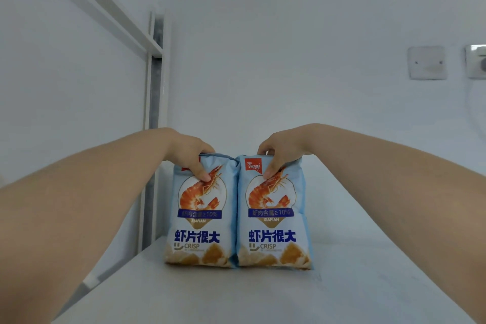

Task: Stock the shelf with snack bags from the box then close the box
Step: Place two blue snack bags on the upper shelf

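The job right now looks like standing two snack bags on the flat white shelf (236,294). To do it well, I think both bags should sit flat on their bottoms before the hands let go. These bags are puffy and light, so they could tip over. Keep their fronts facing out and their sides lined up. Let go gently, one hand at a time, and push them back a little if more bags must fit in front.

The left hand (190,155) pinches the top of the left light-blue plastic snack bag (201,218). Its thumb is on the front and its fingers curl over the top edge. The right hand (280,151) holds the top of the right light-blue plastic snack bag (273,218) the same way.

The two bags stand upright, side by side, and their sides touch. They are closer to the shelf's left edge than to its right edge, and well in from the front edge. Each bag shows an orange shrimp picture, dark blue writing, the word CRISP and golden chips at the bottom. The right bag has a red label at its top corner. Both look full of air, with no dents that I can see.

The box is not in view.
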